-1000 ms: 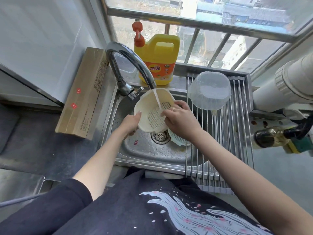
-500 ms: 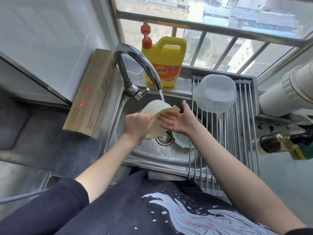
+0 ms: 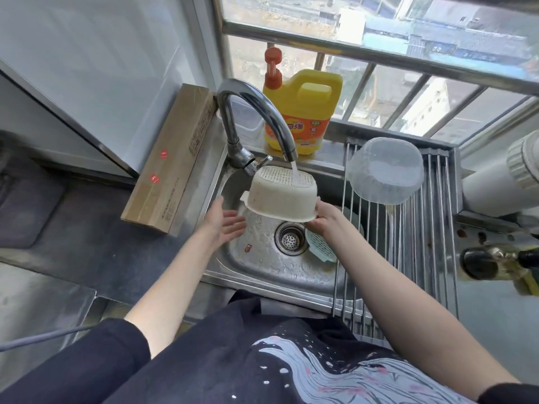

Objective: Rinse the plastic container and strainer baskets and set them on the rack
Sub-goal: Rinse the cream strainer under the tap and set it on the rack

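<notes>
Steel sink (image 3: 271, 269) sitting under window, roll-up rack (image 3: 408, 258) lying across its right side. Clear plastic container (image 3: 385, 170) resting upside down on rack. Faucet (image 3: 250, 112) pouring water onto white strainer basket (image 3: 281, 193), held upside down over drain. Right hand (image 3: 323, 221) gripping basket rim, fingers closed on it. Left hand (image 3: 224, 225) hovering just beside basket, fingers spread wide, holding nothing. Green strainer basket (image 3: 319, 246) lying in sink under right wrist.
</notes>
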The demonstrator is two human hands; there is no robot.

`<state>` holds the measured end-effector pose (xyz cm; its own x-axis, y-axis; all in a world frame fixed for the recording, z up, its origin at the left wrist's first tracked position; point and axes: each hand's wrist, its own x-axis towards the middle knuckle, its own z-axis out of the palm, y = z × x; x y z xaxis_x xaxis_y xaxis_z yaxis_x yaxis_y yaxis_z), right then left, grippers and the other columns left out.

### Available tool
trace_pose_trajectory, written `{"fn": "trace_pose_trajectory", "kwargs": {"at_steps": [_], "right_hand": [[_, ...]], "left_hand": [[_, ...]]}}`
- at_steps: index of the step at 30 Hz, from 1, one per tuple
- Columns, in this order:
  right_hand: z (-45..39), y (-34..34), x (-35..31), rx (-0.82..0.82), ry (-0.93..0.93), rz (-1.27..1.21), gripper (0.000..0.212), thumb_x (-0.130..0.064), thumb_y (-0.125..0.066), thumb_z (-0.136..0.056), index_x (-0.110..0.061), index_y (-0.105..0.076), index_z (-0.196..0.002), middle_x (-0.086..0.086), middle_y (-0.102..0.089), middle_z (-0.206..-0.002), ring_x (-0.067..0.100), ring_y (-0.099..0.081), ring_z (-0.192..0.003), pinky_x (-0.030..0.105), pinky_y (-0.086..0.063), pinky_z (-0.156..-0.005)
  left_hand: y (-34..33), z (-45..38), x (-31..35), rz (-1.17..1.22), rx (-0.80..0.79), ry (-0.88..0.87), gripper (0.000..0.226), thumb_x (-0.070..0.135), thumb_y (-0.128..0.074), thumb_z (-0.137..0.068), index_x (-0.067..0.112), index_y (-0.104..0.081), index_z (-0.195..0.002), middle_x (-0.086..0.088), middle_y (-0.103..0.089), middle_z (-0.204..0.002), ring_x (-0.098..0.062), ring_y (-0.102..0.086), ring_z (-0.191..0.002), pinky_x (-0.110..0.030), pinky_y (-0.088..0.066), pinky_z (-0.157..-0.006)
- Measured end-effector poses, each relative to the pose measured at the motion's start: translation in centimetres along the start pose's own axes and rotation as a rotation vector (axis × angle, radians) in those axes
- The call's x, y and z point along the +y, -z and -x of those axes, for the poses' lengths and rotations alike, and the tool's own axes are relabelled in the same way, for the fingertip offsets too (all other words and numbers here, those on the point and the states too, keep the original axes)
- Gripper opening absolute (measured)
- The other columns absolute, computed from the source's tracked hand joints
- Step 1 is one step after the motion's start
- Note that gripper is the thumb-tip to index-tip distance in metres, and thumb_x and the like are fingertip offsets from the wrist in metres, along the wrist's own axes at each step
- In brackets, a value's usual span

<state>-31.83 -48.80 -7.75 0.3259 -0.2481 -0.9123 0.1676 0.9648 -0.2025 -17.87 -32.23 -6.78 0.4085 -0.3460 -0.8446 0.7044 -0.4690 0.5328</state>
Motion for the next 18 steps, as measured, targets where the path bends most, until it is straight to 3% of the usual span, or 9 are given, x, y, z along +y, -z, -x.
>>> {"fn": "trace_pose_trajectory", "kwargs": {"at_steps": [2,5,8,11,15,18], "right_hand": [[-0.2,0.5,0.0,0.005,-0.037,-0.034,0.035,-0.024,-0.033,-0.105,0.0,-0.056,-0.095,0.021,-0.067,-0.065,0.038,-0.066,-0.05,0.056,-0.049,-0.047],[0.5,1.0,-0.2,0.019,-0.077,-0.111,0.037,-0.012,-0.026,-0.105,0.009,-0.054,-0.094,0.028,-0.063,-0.055,0.039,-0.062,-0.039,0.048,-0.049,-0.036],[-0.1,1.9,-0.3,0.126,-0.062,-0.125,0.031,-0.003,-0.031,-0.102,0.01,-0.056,-0.089,0.027,-0.063,-0.054,0.038,-0.061,-0.037,0.043,-0.052,-0.044],[-0.9,2.6,-0.1,0.2,-0.079,-0.068,0.018,-0.001,-0.044,-0.097,0.0,-0.061,-0.092,0.017,-0.067,-0.069,0.035,-0.062,-0.037,0.041,-0.054,-0.047],[-1.3,3.2,0.5,0.176,-0.125,0.057,0.018,-0.003,-0.052,-0.094,0.007,-0.057,-0.08,0.017,-0.062,-0.06,0.026,-0.058,-0.031,0.027,-0.051,-0.035],[-1.9,3.8,1.2,0.15,-0.153,0.044,0.019,-0.006,-0.049,-0.097,0.003,-0.055,-0.081,0.012,-0.06,-0.062,0.021,-0.055,-0.028,0.022,-0.044,-0.027]], "left_hand": [[-0.6,0.1,0.7,0.332,-0.203,0.106,0.047,0.04,-0.03,-0.102,-0.002,-0.047,-0.115,-0.02,-0.064,-0.105,-0.032,-0.064,-0.093,-0.043,-0.055,-0.078],[-1.6,0.5,1.5,0.572,-0.315,0.108,0.037,0.025,-0.03,-0.104,-0.005,-0.052,-0.108,-0.022,-0.072,-0.086,-0.033,-0.072,-0.074,-0.046,-0.058,-0.064],[-2.7,1.0,2.1,0.604,-0.314,0.09,0.033,0.02,-0.035,-0.103,-0.004,-0.056,-0.097,-0.021,-0.072,-0.075,-0.031,-0.073,-0.064,-0.039,-0.06,-0.055],[-4.0,1.3,2.7,0.613,-0.336,0.081,0.028,0.016,-0.041,-0.101,-0.005,-0.059,-0.095,-0.021,-0.072,-0.075,-0.03,-0.072,-0.064,-0.037,-0.059,-0.058],[-5.3,1.7,3.6,0.58,-0.365,0.079,0.024,0.018,-0.048,-0.098,-0.004,-0.06,-0.098,-0.019,-0.073,-0.077,-0.029,-0.073,-0.066,-0.038,-0.058,-0.065],[-5.8,2.4,3.9,0.518,-0.434,0.074,0.024,0.019,-0.048,-0.098,-0.001,-0.061,-0.094,-0.017,-0.073,-0.076,-0.027,-0.073,-0.067,-0.04,-0.058,-0.064]]}}
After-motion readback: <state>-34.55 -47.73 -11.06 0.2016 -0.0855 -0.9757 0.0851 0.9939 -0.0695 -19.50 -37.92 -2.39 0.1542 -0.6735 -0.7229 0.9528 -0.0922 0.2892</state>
